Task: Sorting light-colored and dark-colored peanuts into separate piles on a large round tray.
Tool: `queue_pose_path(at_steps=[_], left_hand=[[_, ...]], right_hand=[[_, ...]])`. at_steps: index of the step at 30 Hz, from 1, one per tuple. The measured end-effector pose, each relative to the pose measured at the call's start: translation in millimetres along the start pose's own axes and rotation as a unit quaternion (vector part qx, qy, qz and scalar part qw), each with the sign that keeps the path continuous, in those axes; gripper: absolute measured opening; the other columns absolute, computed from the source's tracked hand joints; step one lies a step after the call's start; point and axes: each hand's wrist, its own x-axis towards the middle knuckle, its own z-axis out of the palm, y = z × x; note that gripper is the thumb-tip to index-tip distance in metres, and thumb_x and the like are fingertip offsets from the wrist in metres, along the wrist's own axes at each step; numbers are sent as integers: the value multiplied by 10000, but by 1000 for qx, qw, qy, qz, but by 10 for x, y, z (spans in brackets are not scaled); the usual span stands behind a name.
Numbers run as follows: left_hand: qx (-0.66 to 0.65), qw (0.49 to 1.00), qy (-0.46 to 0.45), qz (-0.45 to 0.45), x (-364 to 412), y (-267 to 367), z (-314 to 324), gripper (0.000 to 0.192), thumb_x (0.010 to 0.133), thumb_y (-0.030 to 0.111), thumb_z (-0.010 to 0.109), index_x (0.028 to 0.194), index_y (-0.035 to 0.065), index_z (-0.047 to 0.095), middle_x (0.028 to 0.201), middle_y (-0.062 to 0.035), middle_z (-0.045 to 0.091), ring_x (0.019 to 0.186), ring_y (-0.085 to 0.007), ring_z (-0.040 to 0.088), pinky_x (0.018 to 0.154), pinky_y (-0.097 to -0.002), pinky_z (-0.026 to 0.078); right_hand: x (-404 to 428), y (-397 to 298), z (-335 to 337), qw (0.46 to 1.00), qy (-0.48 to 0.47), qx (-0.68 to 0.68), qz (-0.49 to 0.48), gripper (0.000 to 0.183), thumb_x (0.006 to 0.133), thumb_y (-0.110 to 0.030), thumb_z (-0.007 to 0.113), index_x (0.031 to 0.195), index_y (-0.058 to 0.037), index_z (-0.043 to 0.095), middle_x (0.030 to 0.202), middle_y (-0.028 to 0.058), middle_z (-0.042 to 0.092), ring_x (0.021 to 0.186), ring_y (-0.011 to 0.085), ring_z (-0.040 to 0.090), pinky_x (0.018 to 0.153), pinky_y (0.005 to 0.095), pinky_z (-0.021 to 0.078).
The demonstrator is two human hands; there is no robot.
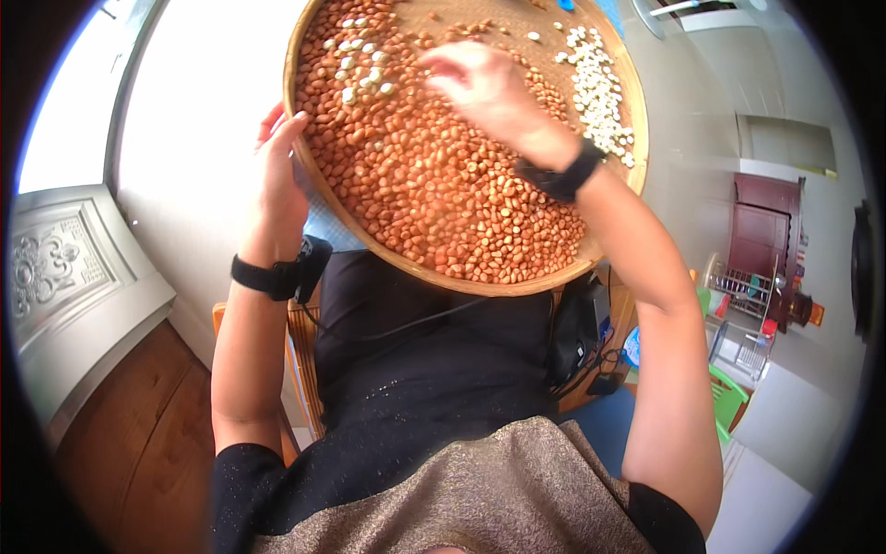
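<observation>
A round, shallow woven tray (387,257) with a raised rim is tilted over the lap. Many reddish-brown peanuts (415,187) cover its left and lower part. Pale, whitish kernels (599,97) form a pile along the right side, and several more pale ones (363,66) lie on the peanuts at the upper left. My left hand (280,159) grips the tray's left rim, thumb on top. My right hand (484,86), blurred, is over the upper middle of the tray with its fingers bent; whether anything is between them cannot be told.
A small blue object (566,5) lies at the tray's top edge. A cable runs across the lap from the device on the left wrist. A carved pale panel (62,256) stands at the left. At the right are a green plastic chair (725,401) and a wire rack (744,291).
</observation>
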Motion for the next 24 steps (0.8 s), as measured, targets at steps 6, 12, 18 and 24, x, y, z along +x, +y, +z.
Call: queue_pose_path(at_steps=[6, 12, 18, 24], left_hand=[[23, 1000, -4, -2, 60, -50, -58, 498, 771, 245, 588, 1211, 100, 405, 1062, -44, 550, 997, -146, 485, 864, -290, 338], [12, 1000, -3, 0, 35, -30, -38, 494, 767, 232, 598, 1205, 99, 413, 1038, -42, 561, 991, -148, 486, 868, -294, 326], [-1, 1000, 7, -6, 0, 14, 3, 403, 782, 126, 560, 1160, 71, 435, 1057, -92, 518, 967, -189, 490, 797, -326, 442], [19, 1000, 17, -4, 5, 15, 11, 412, 783, 139, 568, 1166, 78, 428, 1051, -91, 523, 976, -190, 485, 797, -324, 430]], right_hand=[[184, -227, 414, 1000, -16, 0, 0, 198, 790, -94, 513, 971, -23, 553, 795, 121, 548, 771, 225, 555, 713, 334, 462], [183, -155, 484, 999, -20, 1, -40, 117, 773, -105, 525, 836, -19, 573, 790, 132, 560, 792, 269, 556, 725, 359, 457], [171, -140, 488, 997, -34, -17, -65, 122, 786, -126, 528, 824, -18, 572, 772, 135, 555, 762, 268, 559, 695, 353, 468], [153, -145, 520, 997, -17, -11, -75, 135, 796, -138, 530, 819, -7, 560, 752, 139, 547, 735, 263, 568, 670, 337, 479]])
